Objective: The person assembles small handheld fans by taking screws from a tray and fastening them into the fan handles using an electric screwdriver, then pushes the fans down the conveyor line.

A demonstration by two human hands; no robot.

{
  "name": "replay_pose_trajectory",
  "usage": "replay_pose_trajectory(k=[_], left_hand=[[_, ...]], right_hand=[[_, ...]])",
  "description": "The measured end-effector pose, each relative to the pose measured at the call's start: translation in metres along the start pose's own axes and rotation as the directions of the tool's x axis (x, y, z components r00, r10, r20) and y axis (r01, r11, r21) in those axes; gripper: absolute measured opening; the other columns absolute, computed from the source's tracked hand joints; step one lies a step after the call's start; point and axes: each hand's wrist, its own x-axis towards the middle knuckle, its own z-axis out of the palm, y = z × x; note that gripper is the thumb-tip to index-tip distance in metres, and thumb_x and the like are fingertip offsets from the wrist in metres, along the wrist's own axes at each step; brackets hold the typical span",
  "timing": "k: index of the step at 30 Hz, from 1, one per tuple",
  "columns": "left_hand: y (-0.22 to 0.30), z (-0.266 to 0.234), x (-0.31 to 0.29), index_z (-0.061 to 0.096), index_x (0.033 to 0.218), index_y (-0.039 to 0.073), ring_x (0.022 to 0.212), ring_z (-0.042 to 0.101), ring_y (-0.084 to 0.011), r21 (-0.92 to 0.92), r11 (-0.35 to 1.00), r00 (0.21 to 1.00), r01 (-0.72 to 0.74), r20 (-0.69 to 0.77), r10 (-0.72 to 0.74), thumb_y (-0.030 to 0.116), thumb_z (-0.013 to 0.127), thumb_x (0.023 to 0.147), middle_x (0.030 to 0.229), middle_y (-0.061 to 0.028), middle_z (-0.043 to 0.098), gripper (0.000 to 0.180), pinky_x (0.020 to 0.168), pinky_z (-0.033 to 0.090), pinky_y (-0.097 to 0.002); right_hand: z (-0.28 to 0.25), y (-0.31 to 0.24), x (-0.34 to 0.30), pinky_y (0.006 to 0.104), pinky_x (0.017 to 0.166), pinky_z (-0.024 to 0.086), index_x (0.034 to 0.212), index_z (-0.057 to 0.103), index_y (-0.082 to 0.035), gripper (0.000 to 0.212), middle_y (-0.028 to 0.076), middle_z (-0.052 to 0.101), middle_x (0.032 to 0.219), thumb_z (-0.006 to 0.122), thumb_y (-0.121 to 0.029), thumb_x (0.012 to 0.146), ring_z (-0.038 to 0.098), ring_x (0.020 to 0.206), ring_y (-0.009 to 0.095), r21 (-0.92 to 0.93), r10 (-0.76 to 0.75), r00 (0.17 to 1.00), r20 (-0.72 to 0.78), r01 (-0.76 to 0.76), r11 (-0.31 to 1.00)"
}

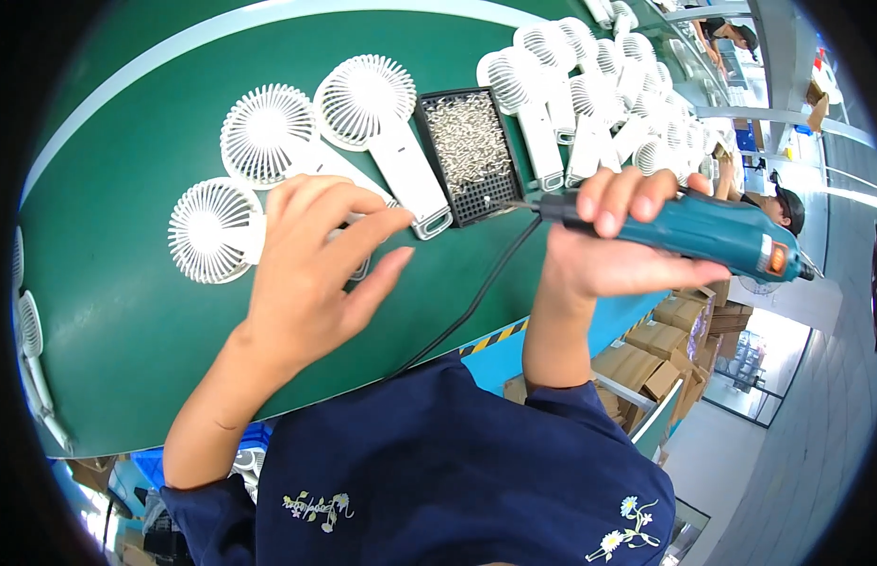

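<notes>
My right hand (pixel 627 226) is wrapped round a teal electric screwdriver (pixel 707 229), its bit pointing left at the near edge of a black tray (pixel 445 160) full of small silver screws (pixel 467 137). My left hand (pixel 316 255) is open, fingers apart, over the handle of the nearest white handheld fan (pixel 212 231), hiding part of it. Two more white fans, one (pixel 269 132) behind my left hand and another (pixel 368 99) beside the tray, lie with their grilles facing up. I cannot tell whether my left fingers touch a fan.
Many white fans (pixel 603 94) crowd the table (pixel 127 349) to the right of the tray. A black cable (pixel 471 307) runs across the green top toward me. Cardboard boxes (pixel 646 349) are stacked at the right. Other people (pixel 783 208) are at the far right.
</notes>
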Motion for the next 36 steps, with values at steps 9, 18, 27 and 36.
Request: replay_pose_trajectory(k=[9,18,27,36], left_hand=[[0.006,0.018,-0.008,0.07,0.082,0.01,0.072,0.051,-0.0186,-0.149,0.988,0.995,0.044,-0.08,-0.056,0.013,0.086,0.065,0.075,0.0014,0.057,0.024,0.07,0.036,-0.0338],[0.002,0.011,-0.012,0.069,0.081,0.01,0.074,0.055,-0.0196,-0.084,0.996,0.999,-0.005,-0.036,0.002,0.004,0.08,0.064,0.075,0.0009,0.057,0.021,0.074,0.04,-0.0342],[-0.007,-0.004,-0.015,0.066,0.081,0.009,0.079,0.055,-0.021,0.033,0.999,1.0,0.005,0.03,-0.006,0.007,0.076,0.07,0.078,-0.0008,0.055,0.014,0.08,0.04,-0.0354],[-0.007,-0.015,-0.018,0.064,0.089,0.007,0.086,0.054,-0.0233,0.085,0.991,0.989,0.099,0.101,-0.108,0.008,0.075,0.072,0.084,-0.0039,0.053,0.021,0.085,0.04,-0.0379]], right_hand=[[0.032,-0.004,-0.026,0.0332,0.038,0.042,0.13,0.046,-0.01,0.081,0.004,0.051,0.071,0.034,-0.08,0.089,0.046,0.042,0.016,0.215,0.199,0.967,0.16,-0.231,0.949],[0.033,0.006,-0.035,0.0323,0.039,0.042,0.13,0.046,-0.01,0.081,0.004,0.052,0.072,0.036,-0.08,0.088,0.047,0.044,0.015,0.192,0.278,0.92,0.276,-0.336,0.922],[0.046,0.028,-0.037,0.0339,0.041,0.044,0.136,0.045,-0.013,0.094,0.004,0.055,0.075,0.039,-0.088,0.079,0.05,0.048,0.017,0.123,0.267,0.786,0.557,-0.396,0.91],[0.051,0.045,-0.049,0.037,0.05,0.047,0.139,0.043,-0.013,0.108,0.009,0.058,0.079,0.041,-0.095,0.07,0.056,0.056,0.021,0.008,0.227,0.702,0.675,-0.314,0.949]])
